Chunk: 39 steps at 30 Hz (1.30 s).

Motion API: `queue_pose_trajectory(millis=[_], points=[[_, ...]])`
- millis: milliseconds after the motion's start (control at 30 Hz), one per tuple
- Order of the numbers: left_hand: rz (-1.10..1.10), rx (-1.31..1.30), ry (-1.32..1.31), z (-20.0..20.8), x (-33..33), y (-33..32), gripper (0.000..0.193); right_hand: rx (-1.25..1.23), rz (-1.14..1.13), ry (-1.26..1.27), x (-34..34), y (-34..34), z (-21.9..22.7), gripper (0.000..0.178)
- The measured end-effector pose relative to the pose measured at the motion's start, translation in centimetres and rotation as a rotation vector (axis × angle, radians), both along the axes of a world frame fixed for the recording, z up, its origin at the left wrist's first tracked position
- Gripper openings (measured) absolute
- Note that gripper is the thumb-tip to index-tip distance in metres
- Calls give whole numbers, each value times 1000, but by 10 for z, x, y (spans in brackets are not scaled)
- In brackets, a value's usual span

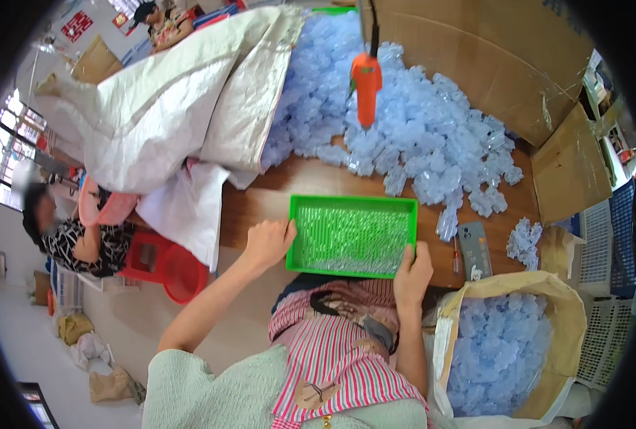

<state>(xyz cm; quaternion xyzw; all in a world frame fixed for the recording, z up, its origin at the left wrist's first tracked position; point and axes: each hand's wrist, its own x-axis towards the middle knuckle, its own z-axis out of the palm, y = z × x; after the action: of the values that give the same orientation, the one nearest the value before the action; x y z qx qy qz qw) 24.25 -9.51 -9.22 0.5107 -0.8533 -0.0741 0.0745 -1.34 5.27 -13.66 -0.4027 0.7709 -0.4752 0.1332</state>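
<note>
My left hand point(268, 243) grips the left side of a shallow green plastic tray point(354, 199), thumb over its rim. On the tray's lower right corner my right hand point(413, 275) is closed, with the thumb along the edge. Inside, the tray is covered with many small shiny clear bits, too small to name. It is held level at the front edge of a brown wooden table point(261, 204). Beyond it lies a big heap of pale blue clear plastic pieces point(404, 143), partly under a white woven sack point(168, 100).
An orange tool point(366, 89) hangs on a black cable over the heap. Right of the tray lie a grey box point(474, 249) and a screwdriver point(456, 257). An open sack point(575, 314) of blue pieces stands at my right. Cardboard point(475, 50) walls the back. Co-workers sit at the left.
</note>
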Motion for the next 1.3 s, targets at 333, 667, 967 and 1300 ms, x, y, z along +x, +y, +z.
queue_pose_trajectory(millis=[333, 667, 967, 1300], points=[[-134, -172, 64, 17, -20, -37, 45, 190, 80, -48, 8, -23, 4, 19], [-481, 28, -58, -20, -40, -69, 23, 279, 239, -76, 3, -40, 6, 22], [-221, 82, 82, -2, 19, -43, 22, 365, 166, -286, 19, -45, 31, 42], [249, 386, 419, 1, 9, 3, 28, 560, 465, -172, 43, -74, 33, 25]])
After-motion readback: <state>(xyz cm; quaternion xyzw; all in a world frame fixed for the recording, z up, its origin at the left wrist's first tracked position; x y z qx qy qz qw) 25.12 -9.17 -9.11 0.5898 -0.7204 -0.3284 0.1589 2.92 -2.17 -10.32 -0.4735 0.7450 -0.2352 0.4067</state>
